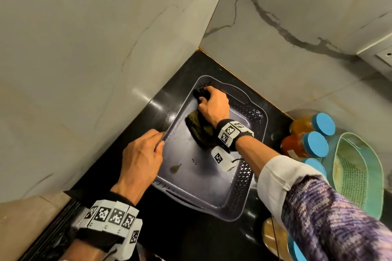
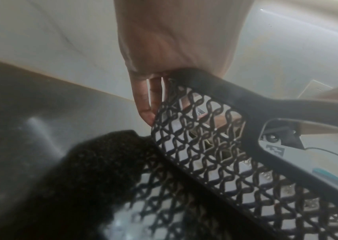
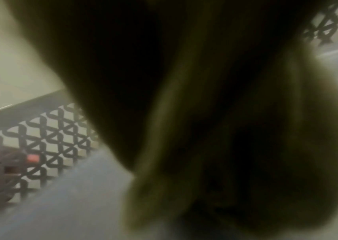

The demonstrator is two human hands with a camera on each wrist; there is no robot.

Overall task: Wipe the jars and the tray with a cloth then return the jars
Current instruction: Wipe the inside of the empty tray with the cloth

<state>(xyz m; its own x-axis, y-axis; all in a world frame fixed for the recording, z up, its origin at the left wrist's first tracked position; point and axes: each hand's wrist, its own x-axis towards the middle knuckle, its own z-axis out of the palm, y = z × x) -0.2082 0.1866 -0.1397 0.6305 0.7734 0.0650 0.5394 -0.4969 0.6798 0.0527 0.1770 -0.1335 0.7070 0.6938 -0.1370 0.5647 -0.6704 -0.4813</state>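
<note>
A dark grey tray [image 1: 214, 184] with lattice walls sits in the corner of a black counter. My right hand [image 1: 213, 105] grips a dark olive cloth [image 1: 199, 127] and presses it into the tray's far corner. The cloth [image 3: 205, 129] fills the right wrist view, blurred. My left hand [image 1: 144, 154] grips the tray's left rim; the left wrist view shows its fingers [image 2: 145, 100] curled over the lattice wall [image 2: 205, 146]. Jars with blue lids [image 1: 316, 144] stand on the counter to the right of the tray. A brownish stain [image 1: 175, 168] lies on the tray floor.
Marble walls close in on the left and behind the tray. A pale green mesh basket [image 1: 358, 174] sits at the far right beside the jars. Another jar [image 1: 273, 237] stands near the tray's front right corner, partly hidden by my right sleeve.
</note>
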